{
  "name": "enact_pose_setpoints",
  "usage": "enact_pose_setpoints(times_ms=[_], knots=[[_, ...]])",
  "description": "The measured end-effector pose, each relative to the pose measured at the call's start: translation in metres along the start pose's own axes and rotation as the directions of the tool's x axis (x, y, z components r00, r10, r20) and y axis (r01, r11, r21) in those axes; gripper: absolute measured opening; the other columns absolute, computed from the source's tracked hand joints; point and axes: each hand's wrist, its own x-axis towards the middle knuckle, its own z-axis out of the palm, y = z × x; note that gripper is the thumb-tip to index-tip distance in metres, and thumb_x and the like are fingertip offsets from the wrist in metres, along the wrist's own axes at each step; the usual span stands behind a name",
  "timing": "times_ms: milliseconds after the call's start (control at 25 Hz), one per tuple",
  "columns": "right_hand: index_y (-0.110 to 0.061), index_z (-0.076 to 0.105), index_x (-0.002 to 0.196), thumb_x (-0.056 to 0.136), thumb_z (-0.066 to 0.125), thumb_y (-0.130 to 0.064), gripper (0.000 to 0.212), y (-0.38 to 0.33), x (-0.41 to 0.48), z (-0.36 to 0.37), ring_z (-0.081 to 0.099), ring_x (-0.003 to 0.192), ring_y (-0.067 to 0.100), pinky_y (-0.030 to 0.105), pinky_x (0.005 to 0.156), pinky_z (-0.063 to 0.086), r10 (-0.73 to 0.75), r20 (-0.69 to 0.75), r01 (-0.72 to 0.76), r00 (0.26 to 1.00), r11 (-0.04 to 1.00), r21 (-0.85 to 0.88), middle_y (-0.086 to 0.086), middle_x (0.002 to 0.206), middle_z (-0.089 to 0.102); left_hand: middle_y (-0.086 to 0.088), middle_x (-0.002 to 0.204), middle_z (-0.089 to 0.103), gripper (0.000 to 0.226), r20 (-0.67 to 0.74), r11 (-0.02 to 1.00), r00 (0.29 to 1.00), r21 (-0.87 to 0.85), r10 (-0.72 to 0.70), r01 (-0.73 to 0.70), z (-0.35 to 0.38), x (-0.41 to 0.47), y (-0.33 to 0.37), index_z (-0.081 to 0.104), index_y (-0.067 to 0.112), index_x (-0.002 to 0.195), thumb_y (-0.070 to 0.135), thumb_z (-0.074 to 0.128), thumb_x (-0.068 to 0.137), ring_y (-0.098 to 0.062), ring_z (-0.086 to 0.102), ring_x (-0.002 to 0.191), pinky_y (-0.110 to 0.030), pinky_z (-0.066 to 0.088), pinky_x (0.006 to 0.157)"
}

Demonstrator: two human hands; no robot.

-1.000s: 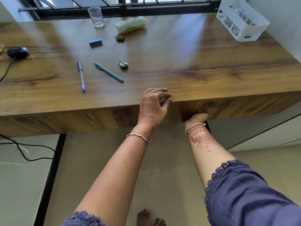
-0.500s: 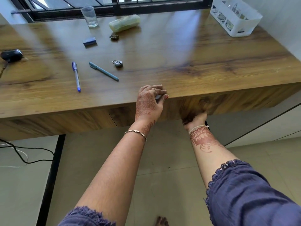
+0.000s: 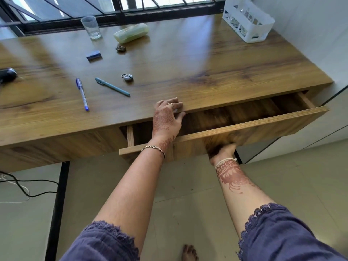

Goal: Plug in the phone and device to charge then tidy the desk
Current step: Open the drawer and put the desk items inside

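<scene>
The wooden desk [image 3: 188, 63] has a drawer [image 3: 244, 127] under its right half, pulled partly out. My right hand [image 3: 223, 150] grips the underside of the drawer front, its fingers hidden beneath the panel. My left hand [image 3: 166, 117] rests on the desk's front edge above the drawer opening, fingers on the top and thumb below. On the desk lie a blue pen [image 3: 82, 94], a teal pen [image 3: 112, 87], a small padlock [image 3: 127, 77], a blue eraser [image 3: 93, 55] and a small dark trinket [image 3: 120, 48]. What I can see of the drawer's inside looks bare.
A glass [image 3: 90, 27] and a pale green case [image 3: 131, 32] stand near the window. A white basket [image 3: 247, 19] sits at the back right corner. A black mouse [image 3: 7, 74] lies at the left edge. Cables [image 3: 24, 187] trail on the floor by the black desk leg [image 3: 57, 210].
The drawer was shut before and has now slid out toward me, with my right hand under its front. My left hand stayed on the desk edge. The camera has come closer.
</scene>
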Motion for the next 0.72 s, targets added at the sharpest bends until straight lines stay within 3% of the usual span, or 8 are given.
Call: enact_pose_setpoints(times_ms=[120, 280, 400, 440, 520, 600, 640, 720], knots=[[-0.023, 0.029, 0.150, 0.088, 0.025, -0.070, 0.078, 0.001, -0.023, -0.019, 0.030, 0.143, 0.028, 0.048, 0.118, 0.022, 0.014, -0.012, -0.013, 1.000, 1.000, 0.016, 0.007, 0.157, 0.027, 0.000, 0.153, 0.032, 0.066, 0.092, 0.976, 0.990, 0.181, 0.102, -0.117, 0.005, -0.032, -0.001, 0.039, 0.017, 0.144, 0.022, 0.068, 0.085, -0.018, 0.016, 0.145, -0.027, 0.014, 0.119], [-0.018, 0.031, 0.148, 0.094, 0.025, -0.062, 0.070, -0.002, -0.068, -0.027, 0.034, 0.141, 0.027, 0.046, 0.117, 0.025, -0.045, -0.156, 0.058, 0.987, 0.995, 0.078, 0.006, 0.155, 0.032, 0.002, 0.161, 0.000, 0.086, 0.207, 0.992, 0.978, 0.110, 0.038, -0.062, 0.007, -0.060, -0.001, 0.019, 0.019, 0.150, 0.026, 0.071, 0.082, -0.017, -0.007, 0.148, -0.031, 0.003, 0.117], [-0.011, 0.027, 0.147, 0.097, 0.030, -0.055, 0.066, -0.013, -0.111, -0.016, 0.030, 0.141, 0.028, 0.046, 0.113, 0.030, -0.351, -0.425, 0.342, 0.834, 0.934, -0.102, 0.009, 0.156, 0.025, 0.001, 0.161, -0.006, 0.089, 0.254, 0.992, 0.967, 0.123, -0.019, -0.013, 0.009, -0.073, 0.004, 0.017, 0.020, 0.151, 0.027, 0.072, 0.081, -0.017, -0.011, 0.148, -0.033, 0.004, 0.118], [-0.012, 0.022, 0.148, 0.097, 0.034, -0.053, 0.067, -0.018, -0.126, -0.012, 0.024, 0.143, 0.029, 0.049, 0.114, 0.028, -0.538, -0.435, 0.437, 0.722, 0.842, -0.315, 0.010, 0.157, 0.017, 0.000, 0.162, -0.005, 0.088, 0.287, 0.992, 0.956, 0.123, -0.054, 0.019, 0.009, -0.078, 0.005, 0.017, 0.019, 0.150, 0.028, 0.072, 0.081, -0.018, -0.010, 0.148, -0.034, 0.005, 0.118], [-0.017, 0.019, 0.148, 0.093, 0.047, -0.045, 0.068, -0.021, -0.143, -0.007, 0.018, 0.145, 0.029, 0.054, 0.115, 0.025, -0.853, -0.153, 0.527, 0.500, 0.439, -0.728, 0.009, 0.159, 0.007, -0.001, 0.162, 0.001, 0.086, 0.360, 0.986, 0.923, 0.139, -0.136, 0.092, 0.011, -0.087, 0.007, 0.019, 0.019, 0.150, 0.030, 0.071, 0.082, -0.019, -0.008, 0.149, -0.035, 0.006, 0.119], [-0.017, 0.021, 0.147, 0.088, 0.057, -0.035, 0.072, -0.018, -0.150, -0.008, 0.013, 0.146, 0.026, 0.053, 0.116, 0.022, -0.917, 0.182, 0.532, 0.355, 0.038, -0.846, 0.008, 0.159, 0.005, -0.003, 0.161, 0.008, 0.085, 0.413, 0.974, 0.887, 0.171, -0.208, 0.149, 0.011, -0.099, 0.011, 0.021, 0.016, 0.149, 0.034, 0.070, 0.082, -0.022, -0.003, 0.149, -0.035, 0.007, 0.119], [-0.015, 0.023, 0.146, 0.086, 0.059, -0.031, 0.072, -0.014, -0.149, -0.009, 0.010, 0.147, 0.025, 0.052, 0.117, 0.020, -0.896, 0.308, 0.528, 0.319, -0.102, -0.843, 0.008, 0.159, 0.005, -0.004, 0.160, 0.012, 0.085, 0.426, 0.969, 0.874, 0.178, -0.231, 0.169, 0.011, -0.106, 0.011, 0.023, 0.015, 0.149, 0.036, 0.070, 0.082, -0.023, 0.000, 0.149, -0.035, 0.008, 0.119], [-0.014, 0.026, 0.144, 0.085, 0.061, -0.027, 0.070, -0.006, -0.148, -0.014, 0.009, 0.147, 0.026, 0.049, 0.115, 0.023, -0.793, 0.467, 0.482, 0.392, -0.255, -0.838, 0.008, 0.159, 0.004, -0.005, 0.158, 0.020, 0.085, 0.444, 0.966, 0.860, 0.163, -0.253, 0.200, 0.011, -0.122, 0.013, 0.025, 0.013, 0.148, 0.037, 0.071, 0.081, -0.024, 0.006, 0.149, -0.036, 0.012, 0.120]])
